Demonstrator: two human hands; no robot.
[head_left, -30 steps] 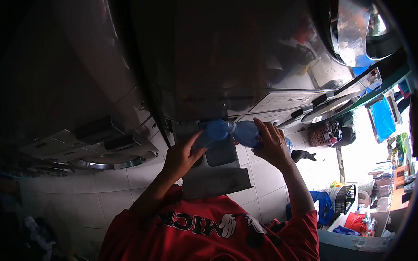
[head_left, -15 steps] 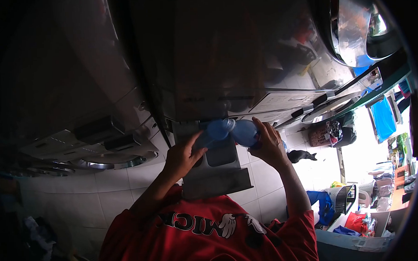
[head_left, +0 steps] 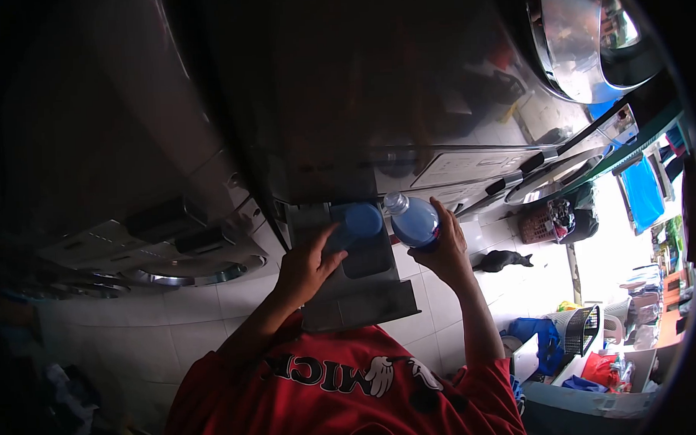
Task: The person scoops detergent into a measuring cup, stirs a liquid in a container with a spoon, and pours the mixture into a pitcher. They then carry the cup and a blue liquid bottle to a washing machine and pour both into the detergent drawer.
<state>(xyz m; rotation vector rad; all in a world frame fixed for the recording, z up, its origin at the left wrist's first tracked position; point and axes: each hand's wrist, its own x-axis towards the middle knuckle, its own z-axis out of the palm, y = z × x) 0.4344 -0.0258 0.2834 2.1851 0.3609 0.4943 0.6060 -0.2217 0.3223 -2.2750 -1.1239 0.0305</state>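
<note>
My left hand (head_left: 308, 271) is closed around the side of a clear cup (head_left: 347, 231) with blue liquid showing in it. It holds the cup over a pulled-out grey drawer (head_left: 359, 305) of the front-loading machine before me. In my right hand (head_left: 450, 248) is a clear plastic bottle (head_left: 415, 221) of blue liquid, gripped around its lower body. The bottle's uncapped neck points up and slightly left, just right of the cup and apart from it. Part of the drawer's compartments lies hidden beneath the cup.
The dark machine front (head_left: 404, 77) rises right ahead; another machine (head_left: 157, 239) stands on the left. A black cat (head_left: 504, 260) is on the tiled floor to the right, near a brown laundry basket (head_left: 536, 228). Bags and a black basket (head_left: 583, 330) sit at lower right.
The bottle's mouth was tipped against the cup's rim; now the bottle has swung back to the right and more upright, away from the cup. My left hand has barely moved.
</note>
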